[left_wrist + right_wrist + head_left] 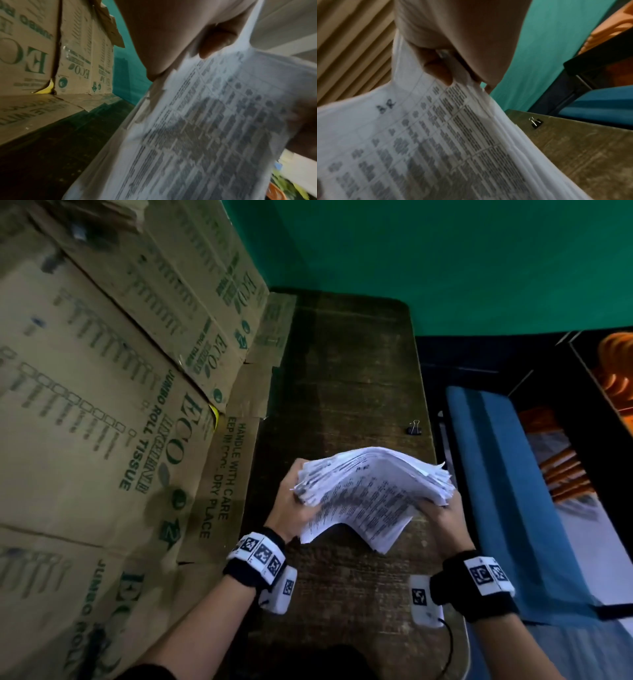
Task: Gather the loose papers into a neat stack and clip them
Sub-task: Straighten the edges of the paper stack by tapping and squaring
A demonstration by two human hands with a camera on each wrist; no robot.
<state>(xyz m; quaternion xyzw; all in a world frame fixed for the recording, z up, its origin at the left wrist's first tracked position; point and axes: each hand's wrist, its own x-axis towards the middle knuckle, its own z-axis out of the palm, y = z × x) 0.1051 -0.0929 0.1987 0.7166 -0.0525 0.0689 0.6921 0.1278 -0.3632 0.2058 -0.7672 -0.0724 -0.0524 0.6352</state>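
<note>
A thick bundle of white printed papers (370, 494) is lifted off the dark wooden table (346, 378) and bows upward in the middle, its edges uneven. My left hand (291, 501) grips its left end and my right hand (442, 515) grips its right end. In the left wrist view the thumb (214, 44) presses on the top sheet of the papers (205, 128). The right wrist view has my thumb (436, 67) pinching the papers (423, 142) near a handwritten mark. A small black binder clip (414, 429) lies on the table beyond the papers, near the right edge, and shows as the clip (536, 122) too.
Stacked cardboard cartons (102, 392) with green print line the table's left side, flaps lying on the tabletop. A green wall (428, 261) stands behind. A blue cushioned bench (496, 474) runs along the table's right edge.
</note>
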